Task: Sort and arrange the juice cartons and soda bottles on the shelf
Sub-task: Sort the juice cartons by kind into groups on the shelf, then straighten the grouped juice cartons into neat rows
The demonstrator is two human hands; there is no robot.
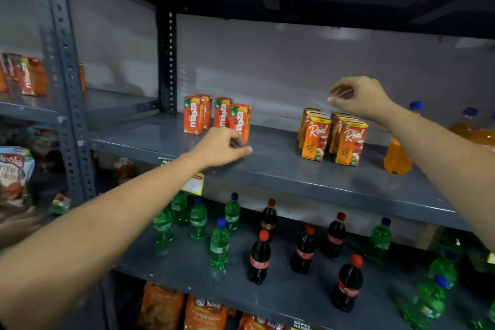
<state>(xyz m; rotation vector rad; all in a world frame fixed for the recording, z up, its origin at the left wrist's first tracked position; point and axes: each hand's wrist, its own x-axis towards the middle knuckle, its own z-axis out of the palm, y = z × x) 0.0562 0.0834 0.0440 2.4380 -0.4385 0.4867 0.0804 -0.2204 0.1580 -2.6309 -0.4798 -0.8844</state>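
Observation:
Several orange Maaza juice cartons [194, 115] stand at the left of the upper grey shelf [281, 166]. My left hand [221, 146] is curled at the foot of the front right Maaza carton [241, 118], fingers against its base; whether it grips it is unclear. Several orange Real apple cartons [351, 142] stand in two rows further right. My right hand [360, 96] hovers just above and behind them, fingers loosely apart and holding nothing. An orange soda bottle [396, 158] stands right of the cartons, partly behind my right forearm.
More orange soda bottles [468, 126] stand at the far right. The lower shelf [187, 262] carries scattered green bottles [219, 246] and cola bottles [259, 260]. A perforated steel post [167, 61] stands left of the Maaza cartons. Snack packets [26, 78] fill the neighbouring rack.

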